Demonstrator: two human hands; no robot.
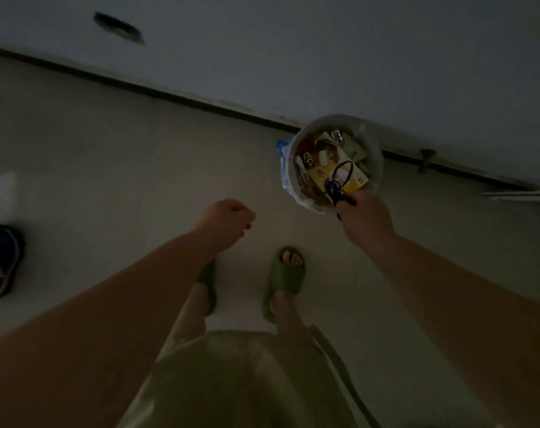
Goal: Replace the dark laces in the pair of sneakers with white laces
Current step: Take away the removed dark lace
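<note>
Nearest the camera, a pale green garment (231,381) fills the bottom centre, with 2 bare forearms reaching out on either side of it over a light floor (108,143) in dim light. At the far left edge lies a dark sneaker (0,261) on the floor, well apart from the person; whether it carries a lace cannot be told. The left hand (225,223) hangs above the floor, fingers curled loosely into a half-closed fist with nothing in it. Below it stand 2 feet in green slippers (287,282), the left one partly hidden by the left forearm. Further right, the right hand (364,217) is closed around a bunch of dark laces (339,180), whose loops stick out from the fist above the near rim of a round bin (296,186). The bin, lined with a clear bag, stands beside the wall's dark baseboard (169,94) and is filled with boxes and wrappers. The laces hang over a yellow box (352,177) inside.
</note>
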